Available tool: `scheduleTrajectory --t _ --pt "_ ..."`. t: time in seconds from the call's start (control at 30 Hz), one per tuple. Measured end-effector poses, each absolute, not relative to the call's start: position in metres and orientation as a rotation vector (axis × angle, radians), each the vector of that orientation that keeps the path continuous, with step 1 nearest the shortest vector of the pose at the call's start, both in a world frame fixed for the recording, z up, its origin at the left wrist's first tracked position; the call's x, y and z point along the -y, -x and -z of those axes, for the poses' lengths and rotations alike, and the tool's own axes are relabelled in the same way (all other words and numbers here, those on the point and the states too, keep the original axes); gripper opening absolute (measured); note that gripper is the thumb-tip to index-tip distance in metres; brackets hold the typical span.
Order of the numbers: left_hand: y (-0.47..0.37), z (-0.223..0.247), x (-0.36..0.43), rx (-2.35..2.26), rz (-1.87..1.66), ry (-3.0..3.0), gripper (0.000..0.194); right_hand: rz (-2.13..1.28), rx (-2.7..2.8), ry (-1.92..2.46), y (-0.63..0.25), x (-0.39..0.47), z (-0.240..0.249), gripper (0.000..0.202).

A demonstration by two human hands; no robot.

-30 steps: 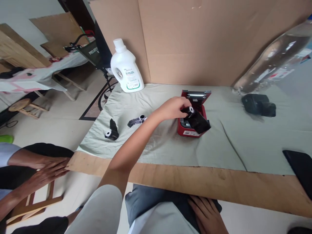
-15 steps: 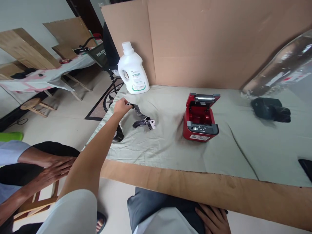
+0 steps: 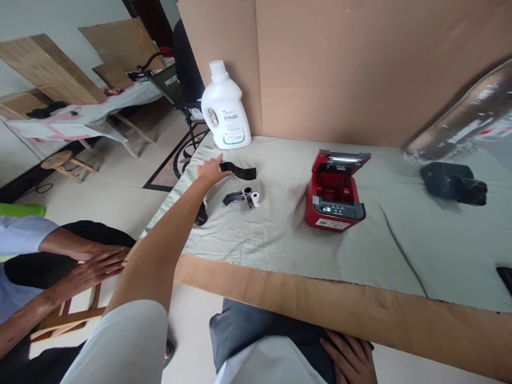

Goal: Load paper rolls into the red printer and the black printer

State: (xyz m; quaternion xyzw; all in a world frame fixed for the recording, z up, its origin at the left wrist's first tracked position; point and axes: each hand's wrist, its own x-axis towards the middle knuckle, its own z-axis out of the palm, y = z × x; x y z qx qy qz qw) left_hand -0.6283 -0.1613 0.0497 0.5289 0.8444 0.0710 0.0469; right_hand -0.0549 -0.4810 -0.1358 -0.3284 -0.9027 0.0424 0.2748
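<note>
On the left part of the cloth, my left hand [image 3: 211, 172] has its thumb and index finger apart. It is right beside a black ribbon strip [image 3: 245, 173], which lies wavy on the cloth with its left end at my fingers. Nearer to me lies a second dark ribbon [image 3: 234, 197], crumpled, with a small white roll [image 3: 255, 199] at its right end. Another black piece [image 3: 201, 215] is partly hidden behind my forearm. My right hand [image 3: 350, 354] rests flat on my lap, holding nothing. A red label printer [image 3: 330, 222] stands with its lid raised.
A white detergent bottle [image 3: 228, 114] stands at the back left, before a cardboard panel [image 3: 332, 69]. Black objects [image 3: 452, 181] and a plastic-wrapped brown roll [image 3: 460, 114] are at the right. Another person's hands [image 3: 100, 264] rest at the left, near the wooden table edge [image 3: 280, 285].
My left hand has let go of the black ribbon; its fingers have spread. The ribbon now lies stretched to the right, apart from the crumpled one. The view has shifted slightly. My right hand stays put.
</note>
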Motion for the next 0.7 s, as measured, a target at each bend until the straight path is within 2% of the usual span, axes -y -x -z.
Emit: scheduleTrajectory --t 0.07,0.2,0.27,0.4,0.47,0.57,0.7 --pt "0.629 -0.062 0.185 -2.593 -0.352 -1.63 0.09 -0.16 2.39 0.944 0.056 0.484 0.137 0.046" --pt "0.637 -0.077 0.264 -2.664 -0.657 -1.571 0.062 -0.202 2.369 0.949 0.054 0.484 0.14 0.046" --pt "0.637 -0.069 0.307 -2.651 -0.77 -1.467 0.057 -0.188 2.38 0.899 0.053 0.481 0.14 0.046" --pt "0.629 -0.027 0.361 -2.451 -1.007 -1.216 0.085 -0.156 2.416 0.851 0.053 0.476 0.135 0.045" --pt "0.626 -0.008 0.369 -2.331 -1.101 -1.165 0.089 -0.137 2.458 0.83 0.054 0.474 0.129 0.045" --pt "0.622 0.003 0.371 -2.253 -1.12 -1.178 0.067 -0.1 2.491 0.778 0.056 0.471 0.119 0.045" --pt "0.611 -0.012 0.368 -2.341 -1.169 -1.195 0.041 -0.141 2.454 0.724 0.065 0.461 0.091 0.038"
